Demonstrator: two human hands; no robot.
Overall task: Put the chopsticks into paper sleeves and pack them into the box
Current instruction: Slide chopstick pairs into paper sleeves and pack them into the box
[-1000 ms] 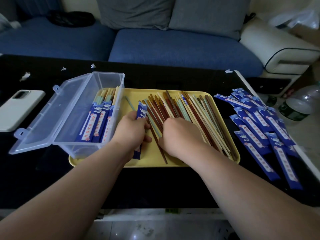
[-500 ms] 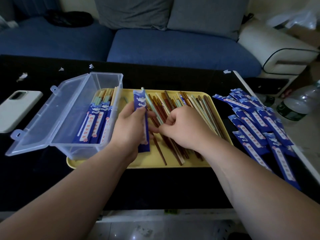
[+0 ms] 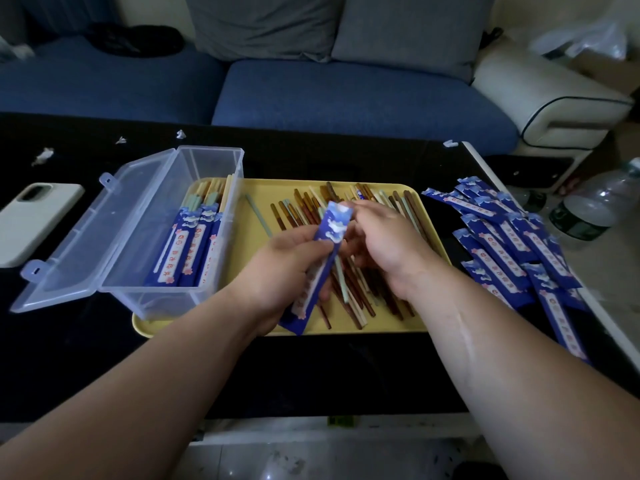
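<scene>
Over the near half of the yellow tray (image 3: 381, 329), the head view shows the left hand (image 3: 277, 271) gripping a blue paper sleeve (image 3: 323, 258) by its middle, with the open mouth tilted up and away. The right hand (image 3: 388, 244) meets that mouth with curled fingers. We cannot tell whether it pinches a chopstick, since the hand hides its own fingertips. A pale green chopstick (image 3: 341, 280) lies just beside the sleeve's right edge. Loose chopsticks (image 3: 356, 303) lie fanned across the tray's right half. At the tray's left edge stands the clear box (image 3: 156, 292), its lid open to the left and filled sleeves (image 3: 194, 251) leaning inside. Empty sleeves (image 3: 512, 251) are heaped at the right edge of the table (image 3: 311, 375); a phone (image 3: 34, 220) lies near its left edge.

We judge the sleeve light, thin and easily creased, so it is best held at mid-length, leaving the mouth free. Chopsticks are stiff, light and smooth; we would take a pair near the thick ends and feed the tips in first.
</scene>
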